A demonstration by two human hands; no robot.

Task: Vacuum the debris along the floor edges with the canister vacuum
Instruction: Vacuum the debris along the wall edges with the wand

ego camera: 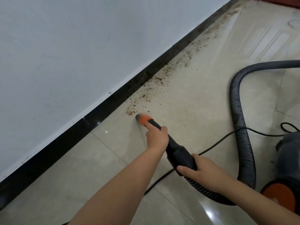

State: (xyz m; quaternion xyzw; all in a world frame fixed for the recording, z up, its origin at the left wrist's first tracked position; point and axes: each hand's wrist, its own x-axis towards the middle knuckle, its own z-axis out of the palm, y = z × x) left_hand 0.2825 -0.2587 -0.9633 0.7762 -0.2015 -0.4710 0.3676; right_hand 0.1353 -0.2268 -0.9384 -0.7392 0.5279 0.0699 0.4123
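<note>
Because the debris (pixel 155 82) lies along the black skirting (pixel 103 109), the orange nozzle (pixel 143 119) is held low, just beside its near end. The wand is gripped by the left hand (pixel 156 137), forefinger extended; the hose handle (pixel 181 156) is clasped by the right hand (pixel 199 172).

Looks like a room in somebody's home: glossy beige floor tiles (pixel 186 101), a plain white painted wall (pixel 73 46) with a black skirting strip (pixel 100 109) along the bottom, and a household canister vacuum (pixel 287 159) parked on the floor.
</note>
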